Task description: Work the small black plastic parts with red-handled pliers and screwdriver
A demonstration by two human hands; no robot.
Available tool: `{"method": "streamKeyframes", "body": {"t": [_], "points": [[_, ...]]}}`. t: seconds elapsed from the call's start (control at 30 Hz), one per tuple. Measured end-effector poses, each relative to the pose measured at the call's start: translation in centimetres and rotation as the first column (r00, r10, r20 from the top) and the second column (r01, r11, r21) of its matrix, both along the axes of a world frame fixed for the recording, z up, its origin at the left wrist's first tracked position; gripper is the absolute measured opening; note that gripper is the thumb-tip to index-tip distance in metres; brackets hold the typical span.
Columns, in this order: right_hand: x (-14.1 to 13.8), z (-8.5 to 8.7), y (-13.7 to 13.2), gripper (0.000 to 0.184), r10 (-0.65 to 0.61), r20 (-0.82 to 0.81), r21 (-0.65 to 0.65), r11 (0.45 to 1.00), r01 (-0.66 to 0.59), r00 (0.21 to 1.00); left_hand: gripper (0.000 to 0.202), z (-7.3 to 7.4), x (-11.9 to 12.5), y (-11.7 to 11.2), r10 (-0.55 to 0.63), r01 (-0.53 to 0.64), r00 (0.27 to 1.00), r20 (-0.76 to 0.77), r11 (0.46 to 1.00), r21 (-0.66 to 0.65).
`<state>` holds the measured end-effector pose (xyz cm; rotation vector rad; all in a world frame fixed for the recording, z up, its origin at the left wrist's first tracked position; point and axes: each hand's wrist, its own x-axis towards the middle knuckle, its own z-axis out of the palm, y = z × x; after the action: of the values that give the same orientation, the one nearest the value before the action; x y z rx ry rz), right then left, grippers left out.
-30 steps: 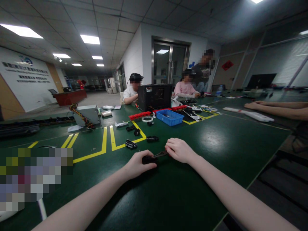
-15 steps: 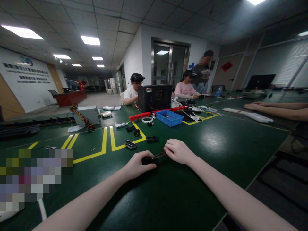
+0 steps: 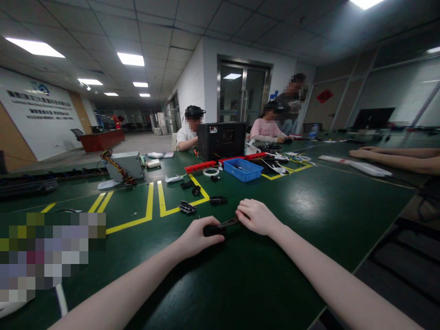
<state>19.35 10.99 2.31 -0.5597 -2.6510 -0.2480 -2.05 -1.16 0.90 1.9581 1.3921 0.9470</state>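
Note:
My left hand (image 3: 199,236) rests on the green table with its thumb and fingers closed around a small black part (image 3: 213,229). Opposite it, my right hand (image 3: 256,217) grips what looks like a pair of pliers (image 3: 229,222). Their narrow metal jaws point left and meet the end of the black part. My right fingers cover the handles. Whether the jaws bite on the part I cannot tell. Just beyond my hands lie a black cylindrical piece (image 3: 217,200) and a black ribbed piece (image 3: 187,207).
Ahead are a blue bin (image 3: 243,173), red strips (image 3: 200,166), a white ring (image 3: 211,172) and a black case (image 3: 222,141). A metal box with bundled wires (image 3: 129,166) stands left. Two people sit across the table (image 3: 165,270); another stands behind. Someone's forearms (image 3: 395,158) rest at right.
The view has shifted very slightly. My hands, the black part and the pliers keep practically the same pose.

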Motion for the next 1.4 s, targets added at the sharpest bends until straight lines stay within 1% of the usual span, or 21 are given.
{"method": "streamKeyframes", "body": {"t": [0.37,0.67,1.0,1.4], "points": [[0.00,0.12,-0.06,0.033,0.002,-0.002,-0.010,1.000,-0.002,1.000,0.025,-0.12,-0.07,0.10,-0.009,0.009,1.000,0.000,1.000,0.017],[-0.01,0.02,0.06,0.031,0.006,-0.011,-0.018,1.000,-0.006,1.000,0.026,0.08,-0.04,0.00,-0.005,0.005,1.000,-0.006,1.000,-0.002],[-0.04,0.02,0.07,0.034,0.001,0.000,-0.021,1.000,-0.001,1.000,0.025,-0.19,-0.06,0.19,-0.002,0.003,1.000,-0.017,1.000,0.012],[-0.07,0.16,-0.03,0.034,-0.009,0.026,-0.029,1.000,0.010,1.000,0.025,-0.10,-0.03,0.06,-0.005,0.005,1.000,-0.013,1.000,0.008]]}}
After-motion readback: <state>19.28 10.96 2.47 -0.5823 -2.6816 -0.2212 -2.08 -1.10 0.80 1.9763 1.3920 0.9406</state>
